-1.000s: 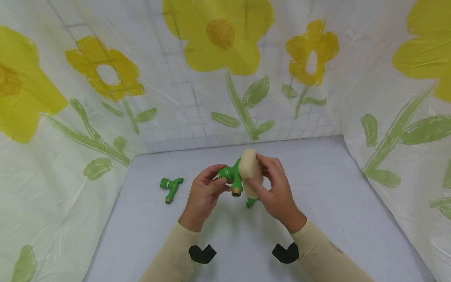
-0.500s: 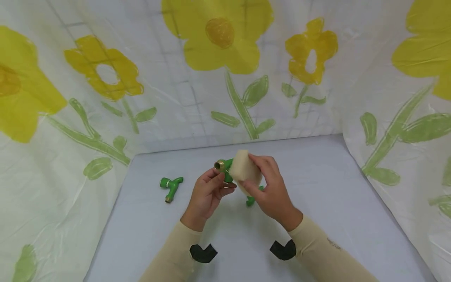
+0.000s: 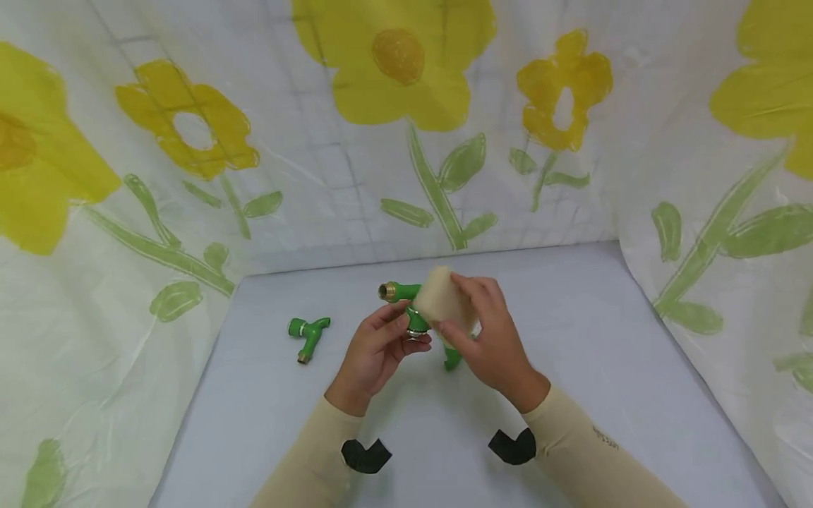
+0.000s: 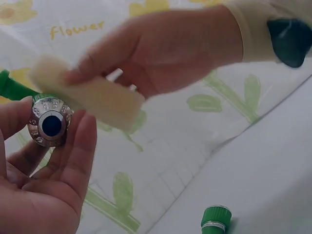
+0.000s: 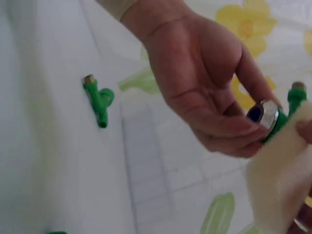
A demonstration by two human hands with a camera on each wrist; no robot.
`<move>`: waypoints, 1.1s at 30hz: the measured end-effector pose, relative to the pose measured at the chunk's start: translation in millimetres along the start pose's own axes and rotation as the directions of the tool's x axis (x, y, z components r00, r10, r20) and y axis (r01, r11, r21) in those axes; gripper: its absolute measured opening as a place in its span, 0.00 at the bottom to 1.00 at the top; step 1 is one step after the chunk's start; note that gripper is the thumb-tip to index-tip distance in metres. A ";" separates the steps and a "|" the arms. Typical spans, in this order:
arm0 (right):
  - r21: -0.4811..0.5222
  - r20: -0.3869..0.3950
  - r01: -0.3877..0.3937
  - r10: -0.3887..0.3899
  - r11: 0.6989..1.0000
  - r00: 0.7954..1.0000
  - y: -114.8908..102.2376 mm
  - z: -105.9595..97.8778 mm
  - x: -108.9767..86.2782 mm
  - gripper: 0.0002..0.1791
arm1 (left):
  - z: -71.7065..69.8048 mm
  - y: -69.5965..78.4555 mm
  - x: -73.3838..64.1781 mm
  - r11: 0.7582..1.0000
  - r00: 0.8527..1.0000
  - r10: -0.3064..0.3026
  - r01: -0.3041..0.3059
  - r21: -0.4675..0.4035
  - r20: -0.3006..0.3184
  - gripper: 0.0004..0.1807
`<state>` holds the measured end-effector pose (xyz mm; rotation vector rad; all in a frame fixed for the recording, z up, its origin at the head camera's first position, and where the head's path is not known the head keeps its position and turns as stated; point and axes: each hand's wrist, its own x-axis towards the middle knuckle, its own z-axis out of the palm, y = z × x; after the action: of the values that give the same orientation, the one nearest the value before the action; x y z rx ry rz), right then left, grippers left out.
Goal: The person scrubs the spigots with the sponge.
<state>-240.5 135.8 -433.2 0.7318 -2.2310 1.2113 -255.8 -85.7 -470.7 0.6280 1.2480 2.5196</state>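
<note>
My left hand (image 3: pixel 375 353) grips a green tap (image 3: pixel 406 291) by its knob end, above the table. The tap's brass threaded inlet points left in the head view. In the left wrist view the knob end (image 4: pixel 51 124) faces the camera, with a silver ring and a dark blue centre. A cream sponge (image 3: pixel 441 300) is pinched between the thumb and fingers of my right hand (image 3: pixel 498 346). It lies against the tap and hides the spout side in the head view.
Another green tap (image 3: pixel 311 337) lies on the table to the left. A further green tap (image 3: pixel 452 358) rests below the sponge, mostly covered by it and the right hand. White sheeting (image 3: pixel 286 176) printed with yellow flowers surrounds the white table (image 3: pixel 571 310).
The held tap has been turned: its brass inlet, pointing down a second ago, now points left and its knob points down. The sponge has shifted slightly left and tilted over the tap.
</note>
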 end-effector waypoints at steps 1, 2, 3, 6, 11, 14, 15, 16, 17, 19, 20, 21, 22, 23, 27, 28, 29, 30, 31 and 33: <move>0.005 0.025 0.034 -0.034 0.999 0.999 -1.8 0.5 -0.3 0.41 | 0.1 -0.1 -0.2 1.000 1.000 0.000 0.000 0.005 0.008 0.11; 0.005 0.039 0.064 -0.065 0.998 0.997 -3.3 0.8 0.4 0.41 | 0.0 -0.3 -0.2 1.000 1.000 0.000 -0.001 0.013 0.016 0.11; -0.002 0.042 0.093 -0.093 0.996 0.995 -3.5 0.5 2.2 0.41 | 0.4 -0.1 0.0 1.000 1.000 -0.001 0.001 0.019 0.022 0.11; -0.071 -0.007 0.075 -0.076 0.995 0.997 1.0 -2.7 9.1 0.40 | 1.2 0.0 1.2 0.999 0.999 -0.010 0.009 0.039 0.031 0.11; -0.118 -0.043 -0.017 0.012 0.993 0.999 6.7 -7.4 7.8 0.38 | 0.3 -0.1 0.3 0.997 0.999 -0.019 0.016 0.070 0.043 0.11; -0.085 0.028 0.069 -0.067 0.994 0.997 2.5 -8.3 6.1 0.40 | -0.3 0.0 -0.9 0.996 0.998 -0.008 0.003 0.085 0.056 0.13; -0.077 0.043 0.097 -0.094 0.992 0.995 0.8 -8.6 6.8 0.41 | -0.4 -0.1 -1.0 0.996 0.998 -0.003 -0.002 0.088 0.059 0.13; -0.077 0.048 0.112 -0.108 0.991 0.993 0.2 -8.7 7.6 0.41 | -0.3 -0.2 -1.0 0.996 0.998 0.000 -0.006 0.089 0.060 0.13; -0.088 0.042 0.110 -0.107 0.990 0.993 0.1 -8.9 8.6 0.41 | -0.3 -0.5 -0.9 0.996 0.998 0.001 -0.006 0.088 0.060 0.13; -0.127 0.006 0.072 -0.072 0.989 0.997 1.8 -9.4 9.2 0.41 | -0.4 -1.8 -1.0 0.996 0.998 -0.005 0.000 0.086 0.060 0.14; -0.145 -0.016 0.041 -0.044 0.989 0.999 3.0 -9.7 8.4 0.40 | -0.4 -2.6 -1.2 0.996 0.998 -0.011 0.006 0.085 0.061 0.14; -0.157 -0.030 0.011 -0.016 0.988 0.999 4.0 -9.8 6.9 0.40 | -0.2 -3.4 -1.4 0.996 0.998 -0.018 0.012 0.084 0.061 0.14; -0.160 -0.033 -0.007 0.002 0.987 0.999 4.8 -9.0 5.1 0.39 | -0.6 -3.9 -2.4 0.996 0.998 -0.020 0.015 0.087 0.062 0.14; -0.156 -0.024 -0.008 0.004 0.988 1.000 4.6 -8.4 3.3 0.39 | -0.8 -4.4 -3.4 0.996 0.998 -0.024 0.018 0.091 0.062 0.15; -0.090 0.052 0.076 -0.072 0.993 0.996 2.3 -6.3 -1.1 0.41 | -1.1 -6.5 -4.2 0.993 0.997 -0.025 0.016 0.120 0.068 0.18; -0.081 0.056 0.096 -0.092 0.992 0.994 1.9 -6.4 -0.1 0.41 | -1.0 -6.8 -3.9 0.992 0.998 -0.023 0.014 0.129 0.065 0.18; -0.088 0.050 0.099 -0.095 0.991 0.994 2.7 -6.4 1.1 0.41 | -0.8 -7.1 -3.6 0.991 0.998 -0.022 0.014 0.134 0.059 0.18; -0.099 0.033 0.089 -0.086 0.991 0.996 3.9 -6.5 2.7 0.41 | -0.6 -7.3 -3.4 0.990 0.998 -0.022 0.015 0.139 0.052 0.18; -0.117 0.010 0.070 -0.069 0.991 0.998 5.5 -6.7 3.9 0.40 | -0.3 -7.2 -3.5 0.990 0.999 -0.025 0.019 0.141 0.043 0.18; -0.148 -0.032 0.012 -0.017 0.989 0.999 8.8 -7.0 4.5 0.39 | -0.1 -6.9 -4.6 0.988 0.999 -0.030 0.026 0.150 0.027 0.17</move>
<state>-248.4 144.9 -432.1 0.6633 -2.2557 1.0308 -251.6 -83.5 -477.6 0.6734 1.4353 2.4008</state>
